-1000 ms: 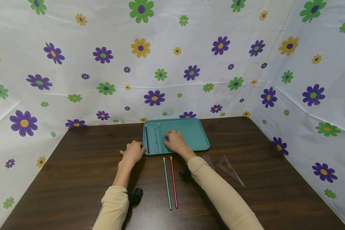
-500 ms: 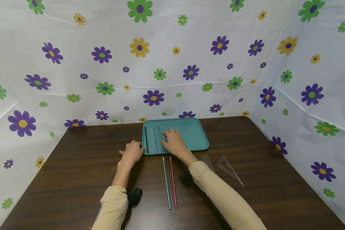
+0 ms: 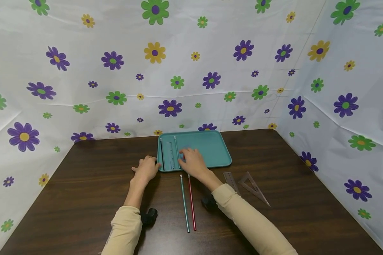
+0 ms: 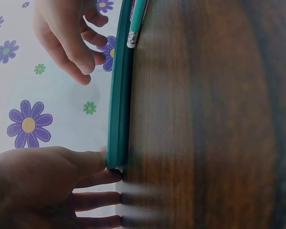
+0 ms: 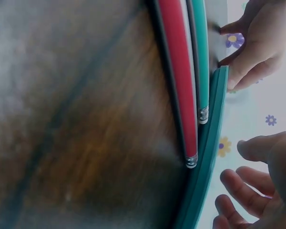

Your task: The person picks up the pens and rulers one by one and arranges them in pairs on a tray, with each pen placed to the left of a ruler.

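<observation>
Right hand (image 3: 193,163) hovers loose and empty over the tray's (image 3: 215,147) near edge, the red pencil (image 3: 192,203) and green pencil (image 3: 184,203) lying lengthwise just behind its wrist, while left hand (image 3: 146,170) touches the tray's corner with relaxed fingers.

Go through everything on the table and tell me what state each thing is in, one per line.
teal tray: flat on the table, holding a ruler and pencils at its left side
clear ruler: lying flat in the tray
teal pencil: lying on the table, outside the tray
red pencil: lying beside the teal pencil
set squares: flat on the table, untouched
left hand: fingers touch the tray's left corner
right hand: relaxed above the tray, holding nothing
</observation>
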Demonstrator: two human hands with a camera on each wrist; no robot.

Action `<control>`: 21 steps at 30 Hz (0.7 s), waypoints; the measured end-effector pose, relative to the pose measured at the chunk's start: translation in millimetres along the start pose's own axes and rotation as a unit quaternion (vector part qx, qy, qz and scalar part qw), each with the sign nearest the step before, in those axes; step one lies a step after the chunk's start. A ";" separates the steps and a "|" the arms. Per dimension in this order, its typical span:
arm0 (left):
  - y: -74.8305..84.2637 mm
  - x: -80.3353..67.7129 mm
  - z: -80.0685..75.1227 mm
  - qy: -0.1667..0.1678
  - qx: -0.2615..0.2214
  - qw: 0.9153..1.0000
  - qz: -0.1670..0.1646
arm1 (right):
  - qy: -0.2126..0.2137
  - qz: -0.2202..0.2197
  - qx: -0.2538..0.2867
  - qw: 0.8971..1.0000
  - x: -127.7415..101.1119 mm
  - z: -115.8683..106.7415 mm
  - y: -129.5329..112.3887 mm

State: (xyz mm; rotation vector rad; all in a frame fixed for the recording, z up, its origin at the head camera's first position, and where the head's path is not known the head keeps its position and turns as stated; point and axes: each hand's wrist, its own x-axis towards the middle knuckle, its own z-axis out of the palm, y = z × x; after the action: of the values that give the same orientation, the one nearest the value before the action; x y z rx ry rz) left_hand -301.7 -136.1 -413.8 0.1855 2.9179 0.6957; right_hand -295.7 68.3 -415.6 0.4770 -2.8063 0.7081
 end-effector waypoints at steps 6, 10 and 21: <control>-1.1 0.4 1.3 0.004 0.002 1.000 -0.003 | 0.002 -0.013 -0.019 1.000 -7.1 -0.7 -5.9; -0.4 0.1 1.3 0.005 0.001 1.000 -0.005 | -0.005 -0.015 -0.025 1.000 -11.2 -0.9 -9.3; 1.9 -1.5 1.2 0.004 0.001 1.000 -0.002 | -0.035 -0.008 -0.014 0.999 -26.1 -3.2 -16.7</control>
State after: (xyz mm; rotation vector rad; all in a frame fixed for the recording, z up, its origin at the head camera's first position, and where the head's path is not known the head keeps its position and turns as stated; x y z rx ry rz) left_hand -299.9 -134.2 -413.8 0.1776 2.9264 0.6956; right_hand -265.2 62.7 -412.9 0.5301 -2.8704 0.6600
